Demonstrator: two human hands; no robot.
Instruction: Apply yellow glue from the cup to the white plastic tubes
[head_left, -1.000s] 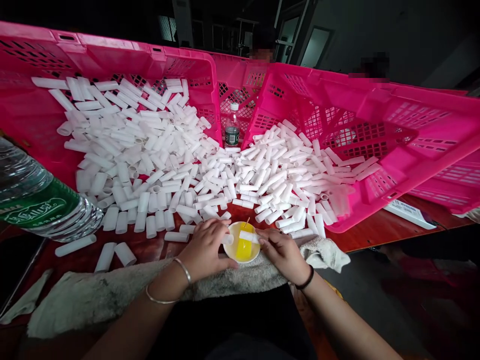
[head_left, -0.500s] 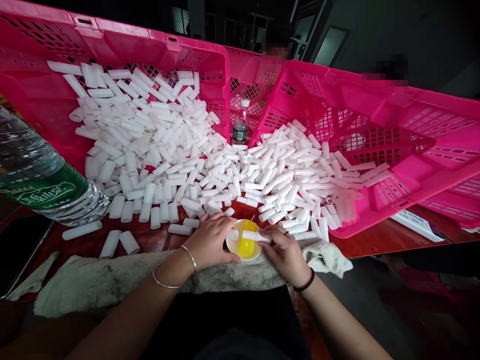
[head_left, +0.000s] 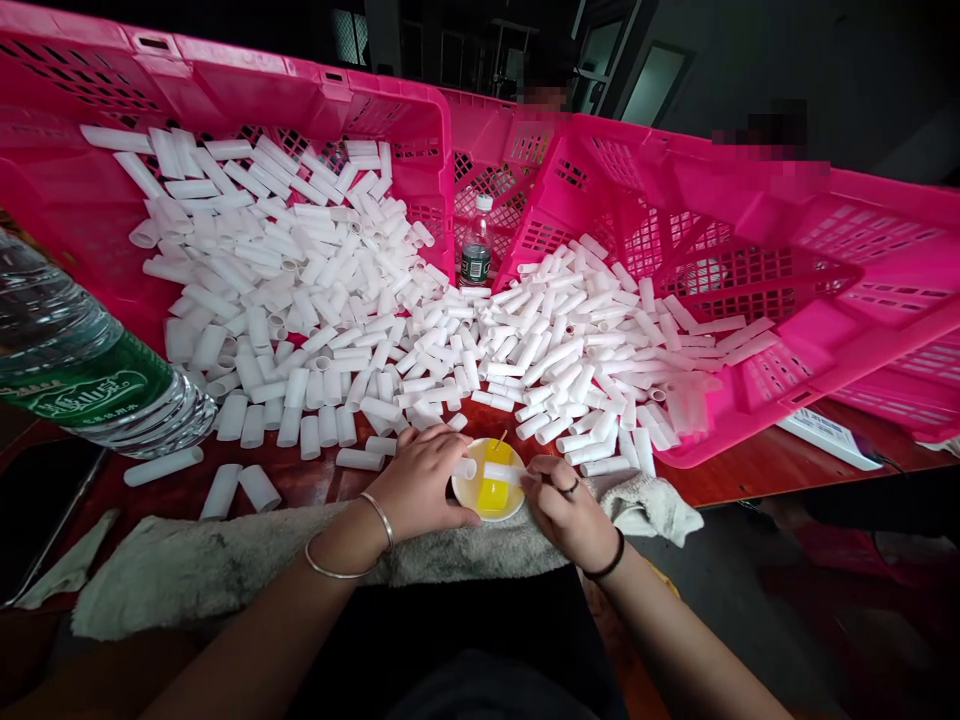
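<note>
In front of me stands a small round white dish [head_left: 465,490] with a yellow block or sponge [head_left: 493,494] in it and a thin stick [head_left: 502,437] poking up. My left hand [head_left: 424,475] rests against the dish's left side, thumb and fingers closed around a short white plastic tube [head_left: 465,468] whose open end faces right. My right hand [head_left: 568,505] pinches the right end of another white tube [head_left: 503,472], held level over the yellow block. A gap separates the two tubes. The right fingers are curled, with a ring on one.
Pink plastic crates [head_left: 750,230] lean behind heaps of white tubes [head_left: 300,260]. A large water bottle [head_left: 105,385] stands at left, a smaller bottle [head_left: 476,255] between the crates. A grey towel [head_left: 225,560] lies along the near table edge; a white power strip [head_left: 825,437] sits right.
My right fingers have curled in tighter at the tube's right end, and the hand has shifted slightly right. My left hand stays at the dish. The whole view has shifted slightly.
</note>
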